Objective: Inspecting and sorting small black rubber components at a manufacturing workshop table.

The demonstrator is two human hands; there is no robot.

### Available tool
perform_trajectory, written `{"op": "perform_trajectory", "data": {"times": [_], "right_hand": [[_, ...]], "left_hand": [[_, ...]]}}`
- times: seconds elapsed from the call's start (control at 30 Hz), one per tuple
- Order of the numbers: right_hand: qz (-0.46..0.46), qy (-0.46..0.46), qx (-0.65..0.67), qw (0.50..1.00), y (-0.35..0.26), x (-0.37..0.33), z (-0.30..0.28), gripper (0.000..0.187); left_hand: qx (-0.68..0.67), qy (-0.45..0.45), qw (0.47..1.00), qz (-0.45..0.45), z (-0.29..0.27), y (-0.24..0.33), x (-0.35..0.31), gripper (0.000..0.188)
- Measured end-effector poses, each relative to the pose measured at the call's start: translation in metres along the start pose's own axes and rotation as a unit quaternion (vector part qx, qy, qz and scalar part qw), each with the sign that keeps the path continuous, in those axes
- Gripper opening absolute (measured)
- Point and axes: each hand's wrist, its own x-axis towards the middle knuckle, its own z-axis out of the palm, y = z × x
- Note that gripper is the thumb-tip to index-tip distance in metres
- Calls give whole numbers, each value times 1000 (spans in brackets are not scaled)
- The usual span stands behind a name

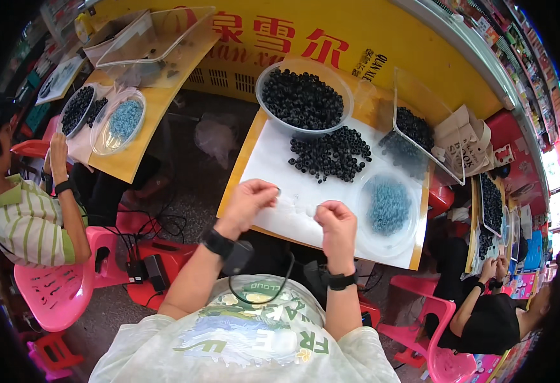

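Observation:
Both of my hands hover over the near edge of a white sheet on a table. My left hand (249, 203) is closed in a pinch, with a small dark piece (277, 191) showing at its fingertips. Closed too, my right hand (336, 225) has thumb and forefinger pressed together; what they hold is too small to tell. Beyond the hands, small black round pieces (331, 154) lie in a loose heap. A clear tub (260, 96) full of more stands behind them. By my right hand, small blue pieces (388, 204) fill a shallow clear round dish (405, 247).
A clear rectangular bin (430, 163) with black pieces stands at the table's right, beside a beige bag (465, 140). Co-workers sit at tables on the left (34, 217) and right (491, 319). Pink chairs (56, 281) and black cables (141, 233) are on the floor.

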Motion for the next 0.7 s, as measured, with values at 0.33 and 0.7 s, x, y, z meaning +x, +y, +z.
{"op": "perform_trajectory", "data": {"times": [0.33, 0.7], "right_hand": [[-278, 16, -535, 798, 0, 52, -21, 17], [-260, -74, -509, 817, 8, 28, 21, 16]], "left_hand": [[-252, -22, 965, -63, -22, 16, -8, 14], [-254, -33, 962, -89, -14, 12, -13, 15]]}}
